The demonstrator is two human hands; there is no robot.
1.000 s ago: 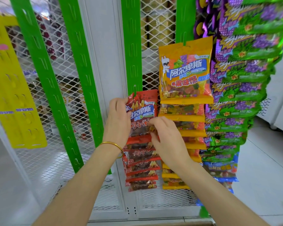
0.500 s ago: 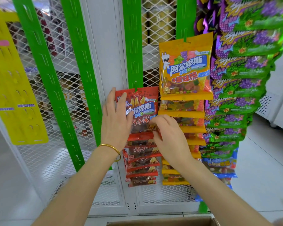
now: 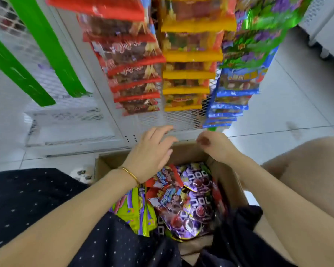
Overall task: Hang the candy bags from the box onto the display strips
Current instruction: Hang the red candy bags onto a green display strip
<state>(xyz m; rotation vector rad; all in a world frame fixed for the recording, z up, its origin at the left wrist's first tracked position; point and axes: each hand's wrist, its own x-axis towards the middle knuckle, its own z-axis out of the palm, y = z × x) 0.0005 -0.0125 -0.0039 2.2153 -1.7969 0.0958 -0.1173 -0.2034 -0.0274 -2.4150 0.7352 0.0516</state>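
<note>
My left hand (image 3: 149,153) hovers open over the box (image 3: 233,182) of candy bags (image 3: 183,201), holding nothing; my right hand (image 3: 218,145) hangs loosely curled, empty.

Both forearms bare, reaching forward and down from the lower corners of the view, coming closer together toward the hands. Left hand (image 3: 150,153) palm down, fingers (image 3: 163,130) spread and relaxed, holding nothing; a thin gold bangle (image 3: 130,173) around the left wrist. Right hand (image 3: 218,146) just beside it, apart, fingers curled loosely inward, knuckles up, holding nothing visible. Bare right knee (image 3: 307,170) raised at the right side.
</note>
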